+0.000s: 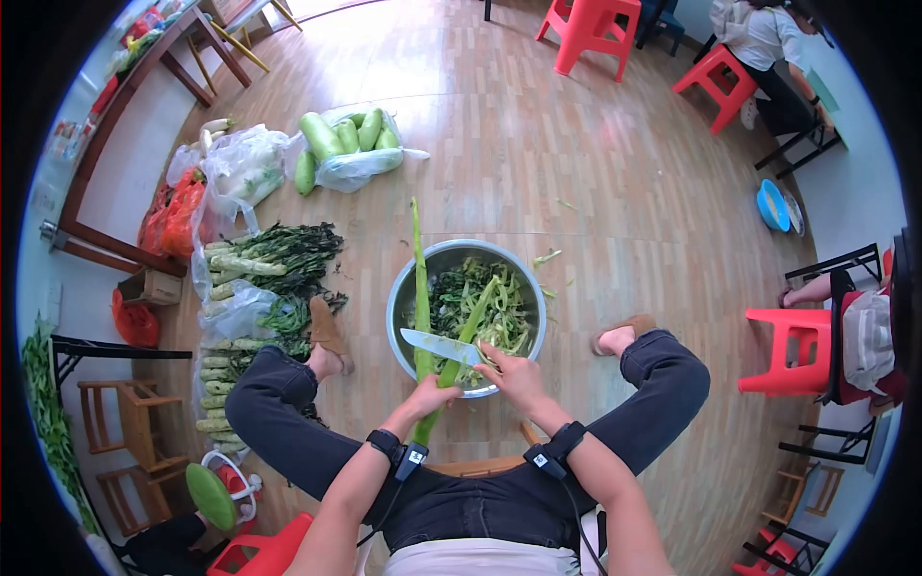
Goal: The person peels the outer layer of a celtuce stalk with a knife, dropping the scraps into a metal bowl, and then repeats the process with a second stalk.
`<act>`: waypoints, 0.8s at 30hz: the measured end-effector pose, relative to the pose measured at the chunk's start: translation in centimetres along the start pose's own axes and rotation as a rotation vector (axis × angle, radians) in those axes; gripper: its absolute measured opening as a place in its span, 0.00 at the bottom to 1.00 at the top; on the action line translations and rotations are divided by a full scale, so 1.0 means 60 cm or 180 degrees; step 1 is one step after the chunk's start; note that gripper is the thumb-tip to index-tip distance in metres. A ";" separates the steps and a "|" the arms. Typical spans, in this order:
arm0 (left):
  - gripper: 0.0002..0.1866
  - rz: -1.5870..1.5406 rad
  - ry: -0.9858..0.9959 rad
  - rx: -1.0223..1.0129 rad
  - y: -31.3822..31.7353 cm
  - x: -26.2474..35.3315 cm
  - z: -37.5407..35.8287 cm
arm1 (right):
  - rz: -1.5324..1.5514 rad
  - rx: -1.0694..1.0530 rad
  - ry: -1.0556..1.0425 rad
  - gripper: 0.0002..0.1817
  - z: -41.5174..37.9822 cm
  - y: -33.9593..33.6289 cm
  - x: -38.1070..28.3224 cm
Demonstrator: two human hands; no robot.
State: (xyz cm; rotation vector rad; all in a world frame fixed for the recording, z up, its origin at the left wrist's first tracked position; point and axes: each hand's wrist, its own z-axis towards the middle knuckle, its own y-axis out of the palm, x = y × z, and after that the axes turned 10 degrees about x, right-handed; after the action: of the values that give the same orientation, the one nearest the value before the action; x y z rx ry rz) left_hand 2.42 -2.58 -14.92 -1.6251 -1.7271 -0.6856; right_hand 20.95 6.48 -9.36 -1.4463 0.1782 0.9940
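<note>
My left hand (432, 396) is closed around the lower part of a long green celtuce stalk (465, 338), which slants over a metal bowl (396, 331). Another long green stalk (421, 278) leans beside it, its tip reaching past the bowl's far rim. In my right hand (517, 380) is a knife (444, 347), its broad blade pointing left across both stalks. Green peelings and leaf scraps (480, 296) fill much of the bowl, which stands on the floor between my feet.
Left on the floor lie leafy celtuce (254, 259), bagged pale green gourds (331, 139) and a red bag (173, 216). Red stools (792, 350) stand to the right. Far right, a seated person (768, 48) leans forward near a blue basin (771, 204). Scraps (545, 257) lie beside the bowl.
</note>
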 end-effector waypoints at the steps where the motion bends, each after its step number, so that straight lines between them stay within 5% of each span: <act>1: 0.09 -0.0028 0.0002 -0.0004 -0.003 -0.002 -0.001 | 0.0016 -0.0003 0.0000 0.25 0.002 -0.001 -0.003; 10: 0.16 -0.0246 0.0136 0.0041 0.010 0.044 -0.029 | -0.0015 0.0219 0.0348 0.24 0.019 -0.008 0.031; 13: 0.16 -0.0104 0.0046 -0.0231 0.004 0.035 -0.024 | 0.0528 0.0919 0.0589 0.23 0.049 -0.029 0.046; 17: 0.15 0.0000 -0.0085 -0.0305 0.004 0.040 -0.022 | 0.0274 0.0614 0.0893 0.23 0.049 -0.051 0.046; 24: 0.08 -0.0814 -0.0550 -0.0355 -0.007 0.009 -0.006 | -0.0018 -0.0155 0.0042 0.25 -0.011 -0.003 -0.011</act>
State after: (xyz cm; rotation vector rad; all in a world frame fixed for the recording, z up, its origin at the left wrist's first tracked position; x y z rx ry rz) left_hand 2.06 -2.56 -14.25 -1.5918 -2.0800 -0.7930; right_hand 21.00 5.64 -8.92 -1.4973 0.1604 0.9903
